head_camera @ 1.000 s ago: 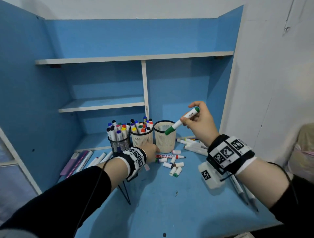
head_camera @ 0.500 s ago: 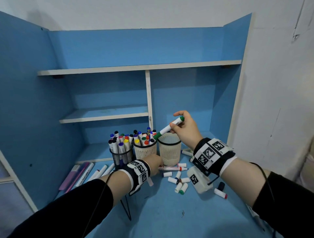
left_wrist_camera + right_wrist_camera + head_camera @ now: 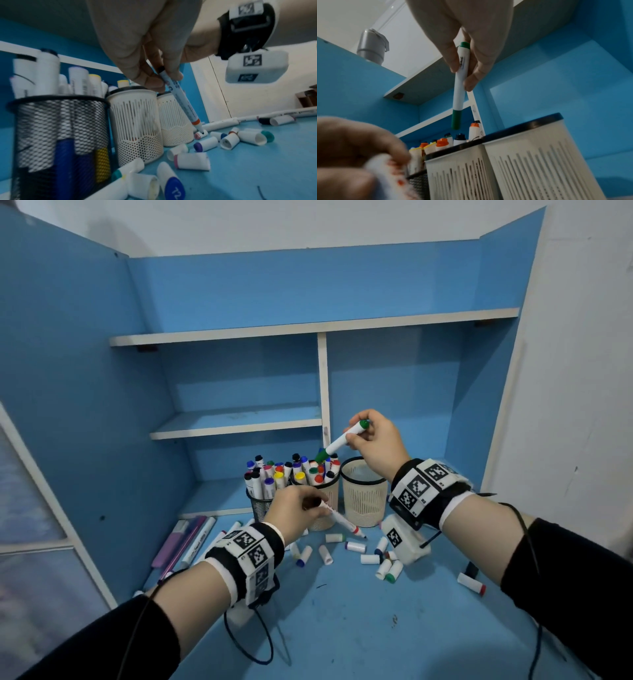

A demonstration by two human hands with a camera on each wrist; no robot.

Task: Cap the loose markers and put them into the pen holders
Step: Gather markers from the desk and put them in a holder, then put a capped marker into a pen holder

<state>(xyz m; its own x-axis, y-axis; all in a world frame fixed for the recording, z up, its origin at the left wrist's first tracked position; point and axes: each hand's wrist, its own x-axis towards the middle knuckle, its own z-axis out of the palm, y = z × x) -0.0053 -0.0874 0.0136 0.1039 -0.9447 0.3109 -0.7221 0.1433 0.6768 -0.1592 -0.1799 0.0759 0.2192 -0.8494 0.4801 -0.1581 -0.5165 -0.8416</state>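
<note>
My right hand (image 3: 371, 445) pinches a capped green marker (image 3: 339, 442) by its upper end, cap pointing down over the middle white holder (image 3: 329, 494) full of markers; in the right wrist view the green marker (image 3: 459, 86) hangs just above that holder (image 3: 457, 169). My left hand (image 3: 294, 513) grips an uncapped marker with a red collar (image 3: 342, 522), tip down towards the desk; the left wrist view shows this marker (image 3: 180, 98) with its tip close above a loose cap (image 3: 201, 134). The right white holder (image 3: 363, 491) looks empty. A black mesh holder (image 3: 260, 501) stands at the left.
Several loose caps (image 3: 370, 558) lie scattered on the blue desk (image 3: 342, 628) in front of the holders. More markers (image 3: 191, 537) lie at the left by the desk's side wall. Shelves (image 3: 239, 421) rise behind. A cap with a red end (image 3: 472, 583) lies at the right.
My left hand has lifted the red-collared marker off the desk and tilted it tip down. My right hand has carried the green marker left, from above the empty holder to over the middle one.
</note>
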